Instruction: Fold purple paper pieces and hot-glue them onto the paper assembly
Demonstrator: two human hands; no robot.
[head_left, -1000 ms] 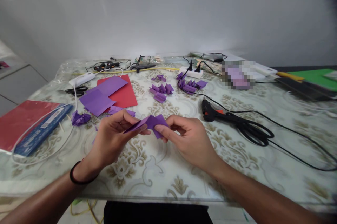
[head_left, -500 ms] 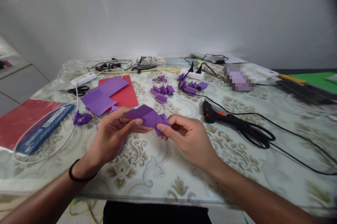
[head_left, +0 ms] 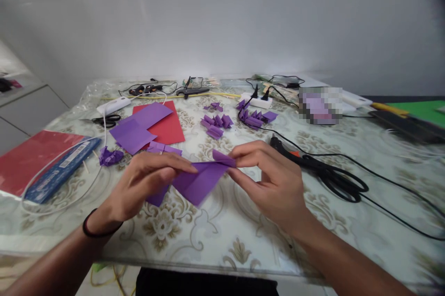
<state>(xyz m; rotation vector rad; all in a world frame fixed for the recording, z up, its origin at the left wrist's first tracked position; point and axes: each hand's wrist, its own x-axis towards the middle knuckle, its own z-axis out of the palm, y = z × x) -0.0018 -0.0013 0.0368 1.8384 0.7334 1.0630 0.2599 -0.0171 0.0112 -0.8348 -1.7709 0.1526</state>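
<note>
A purple sheet of paper (head_left: 200, 184), partly folded, is held above the table between both hands. Its right end curls up where the thumb and fingers of my right hand (head_left: 271, 178) pinch it. My left hand (head_left: 148, 178) has its fingers closed on the paper's upper left edge, with the thumb beneath hidden in part. Another purple paper piece (head_left: 159, 198) shows under the left hand. Beyond the hands lie several folded purple paper pieces (head_left: 215, 124), and a second cluster of them (head_left: 255, 117) sits farther right.
Purple sheets (head_left: 134, 136) overlap a red sheet (head_left: 174, 124), with scissors (head_left: 107, 121) behind. Crumpled purple paper (head_left: 110, 156) and a blue-edged pack (head_left: 62, 171) lie left. A black glue gun (head_left: 287, 148) with coiled cord (head_left: 340, 180) lies right. A white power strip (head_left: 257, 100) stands behind.
The purple paper has been turned, so its broad face now hangs toward me. My right hand has moved right and its grip is now at the paper's curled end; my left hand has shifted slightly left.
</note>
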